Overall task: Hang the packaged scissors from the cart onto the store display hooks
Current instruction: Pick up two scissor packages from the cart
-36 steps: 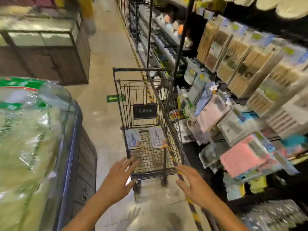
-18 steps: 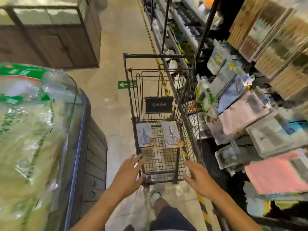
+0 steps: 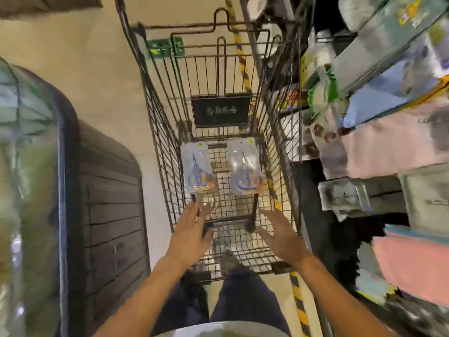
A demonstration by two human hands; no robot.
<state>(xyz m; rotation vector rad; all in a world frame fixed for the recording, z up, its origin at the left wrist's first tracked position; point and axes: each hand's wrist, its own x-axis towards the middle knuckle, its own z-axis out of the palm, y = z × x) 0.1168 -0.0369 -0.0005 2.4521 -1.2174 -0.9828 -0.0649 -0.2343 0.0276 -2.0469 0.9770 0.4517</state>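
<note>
Store aisle, wire cart (image 3: 160,132) centre. Two scissors packs flat on its floor: left pack (image 3: 198,167), right pack (image 3: 245,166). Left hand (image 3: 190,233) and right hand (image 3: 283,237) near, fingers spread, empty.

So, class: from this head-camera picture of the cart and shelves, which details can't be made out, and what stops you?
- Print on both scissors packs in the cart: too small, blurred.
- Display hooks: none visible; blurred hanging packets cover the shelving.
- Black sign lettering: blurred.
- Left hand, right hand: open, empty; motion-blurred fingertips, contact with the wire unclear.
</note>
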